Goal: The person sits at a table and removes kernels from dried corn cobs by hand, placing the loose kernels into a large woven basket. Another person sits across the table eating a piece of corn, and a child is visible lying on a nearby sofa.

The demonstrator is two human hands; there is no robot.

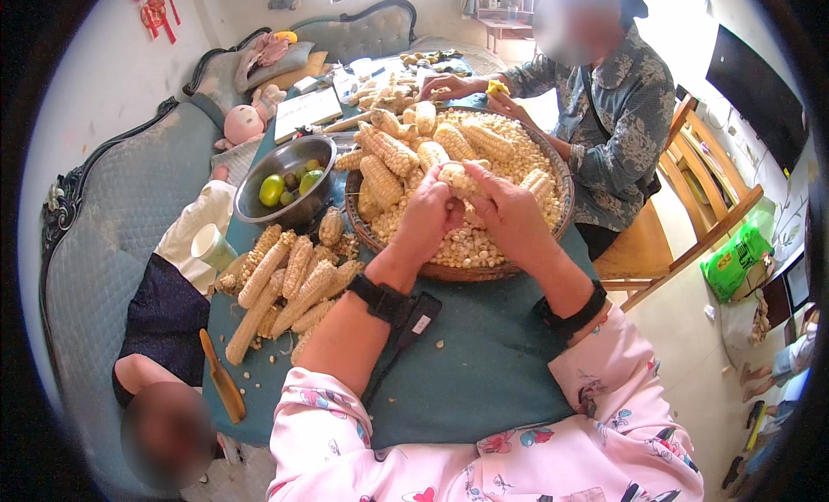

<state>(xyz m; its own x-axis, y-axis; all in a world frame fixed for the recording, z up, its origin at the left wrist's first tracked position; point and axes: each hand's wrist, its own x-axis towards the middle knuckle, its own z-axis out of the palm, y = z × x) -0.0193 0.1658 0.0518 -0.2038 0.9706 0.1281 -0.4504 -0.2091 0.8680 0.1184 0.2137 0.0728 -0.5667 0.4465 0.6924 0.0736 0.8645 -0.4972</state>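
Over a round woven basket (447, 273), my left hand (424, 212) and my right hand (508, 207) together grip a pale corn cob (458, 178). The fingers of both hands cover much of it. Loose corn kernels (469, 251) fill the basket below. Whole ears of corn (382, 178) lie on the kernels at the left and far side. To the left of my wrists, a pile of stripped corn cobs (304, 275) rests on the teal tablecloth (479, 366).
A metal bowl (243, 204) with green fruit stands left of the basket, near a paper cup (212, 246). A wooden comb-like object (222, 379) lies at the left edge. Across the table, a person (615, 133) holds a yellow piece. Another person (162, 321) reclines on the sofa (123, 210).
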